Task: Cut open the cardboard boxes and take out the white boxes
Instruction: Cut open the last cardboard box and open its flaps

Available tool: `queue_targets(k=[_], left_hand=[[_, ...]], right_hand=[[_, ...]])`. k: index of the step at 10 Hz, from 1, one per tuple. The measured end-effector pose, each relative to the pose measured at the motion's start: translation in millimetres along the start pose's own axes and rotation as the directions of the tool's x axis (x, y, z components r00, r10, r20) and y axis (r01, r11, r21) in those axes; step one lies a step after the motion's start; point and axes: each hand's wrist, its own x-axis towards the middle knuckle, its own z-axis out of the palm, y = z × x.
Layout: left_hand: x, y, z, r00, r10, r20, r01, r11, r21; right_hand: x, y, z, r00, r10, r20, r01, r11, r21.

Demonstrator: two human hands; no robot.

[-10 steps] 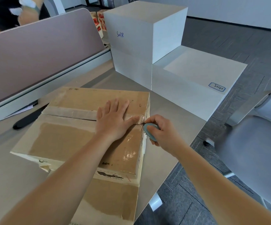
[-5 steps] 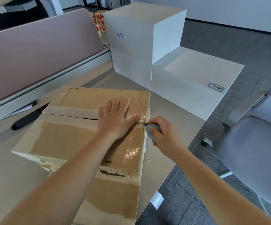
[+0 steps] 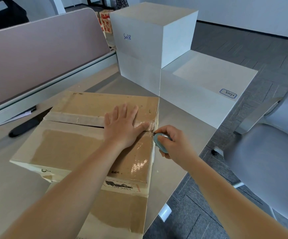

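Pinching a small teal cutter (image 3: pixel 161 142), the right hand (image 3: pixel 171 144) sits at the cardboard box (image 3: pixel 81 142) right edge, where the taped seam ends. Seam runs leftward from the blade, under the left hand (image 3: pixel 122 125), pressed flat. Glossy tape, matte cardboard. 3 smooth white boxes (image 3: pixel 153 42) stacked behind.

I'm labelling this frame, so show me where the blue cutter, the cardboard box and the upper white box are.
blue cutter (image 3: pixel 160 144): head view, on its rounded body.
cardboard box (image 3: pixel 67 147): head view, on its taped top flap.
upper white box (image 3: pixel 136 40): head view, on its front face beside the handwriting.
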Motion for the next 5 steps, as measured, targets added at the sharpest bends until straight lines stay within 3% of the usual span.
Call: queue_targets(k=[3, 5], left_hand=[[-0.1, -0.7, 2.3, 1.0, -0.001, -0.005, 0.001, 1.0, -0.003], [-0.9, -0.3, 2.8, 1.0, 0.0, -0.005, 0.0, 1.0, 0.0]], right_hand=[[-3.3, 1.6, 2.3, 1.0, -0.009, 0.02, 0.008, 1.0, 0.028], [-3.9, 1.9, 1.2, 0.996, -0.081, 0.038, 0.084, 0.992, -0.097]])
